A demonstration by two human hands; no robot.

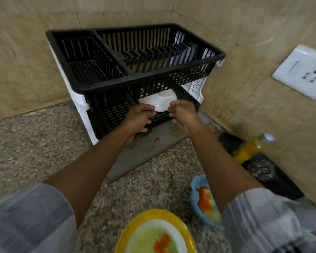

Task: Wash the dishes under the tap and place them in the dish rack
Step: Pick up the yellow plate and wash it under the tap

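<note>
A black two-tier dish rack [117, 83] with white legs stands in the counter corner. A white bowl [160, 102] sits upside down on its lower shelf, under the upper basket. Both hands reach to the bowl's near rim: my left hand [138, 118] touches its left side with fingers curled, and my right hand [183, 113] pinches its right side. A yellow-rimmed plate [154, 232] with orange and green food stains lies at the bottom edge. A blue bowl [202, 199] with the same stains sits right of it, partly behind my right arm.
A grey drip mat [144, 152] lies under the rack on the speckled granite counter [35, 143]. A yellow bottle [254, 147] stands over a dark tray [263, 170] at the right. A white wall socket [303, 70] is on the tiled wall. The rack's upper basket is empty.
</note>
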